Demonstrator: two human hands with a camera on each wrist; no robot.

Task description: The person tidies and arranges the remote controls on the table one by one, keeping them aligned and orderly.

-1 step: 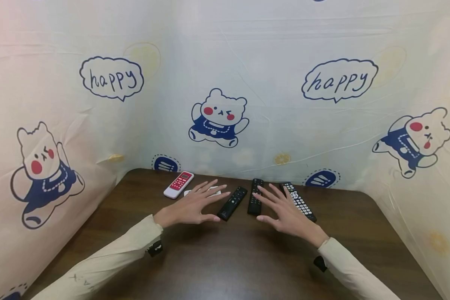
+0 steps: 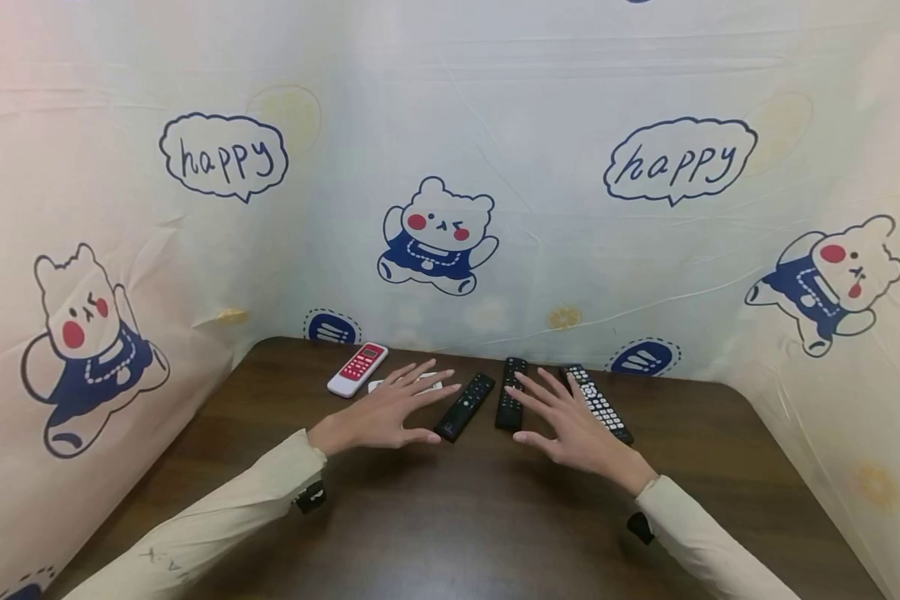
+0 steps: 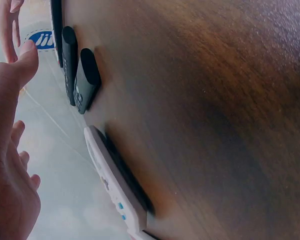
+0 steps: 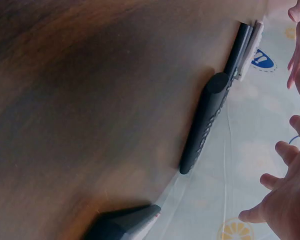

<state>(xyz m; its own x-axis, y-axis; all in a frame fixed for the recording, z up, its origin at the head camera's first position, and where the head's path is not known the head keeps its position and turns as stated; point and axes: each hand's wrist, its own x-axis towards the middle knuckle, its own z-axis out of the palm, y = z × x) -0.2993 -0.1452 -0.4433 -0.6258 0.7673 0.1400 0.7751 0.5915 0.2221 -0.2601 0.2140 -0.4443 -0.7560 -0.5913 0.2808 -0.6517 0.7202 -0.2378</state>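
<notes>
My left hand (image 2: 382, 414) is held with fingers spread over a white remote control (image 3: 112, 175), which it largely hides in the head view. A short black remote (image 2: 465, 407) lies slantwise just right of that hand's thumb. My right hand (image 2: 581, 427) is likewise spread, its fingertips overlapping a long black remote (image 2: 510, 417) and its back partly covering a black remote with white buttons (image 2: 607, 412). Both wrist views show the hands raised above the table, apart from the remotes and holding nothing.
A red-faced white remote (image 2: 356, 371) lies at the back left. All the remotes sit along the far part of a dark brown wooden table (image 2: 450, 517). A pale printed cloth (image 2: 450, 108) with bear figures hangs behind the table and at both sides.
</notes>
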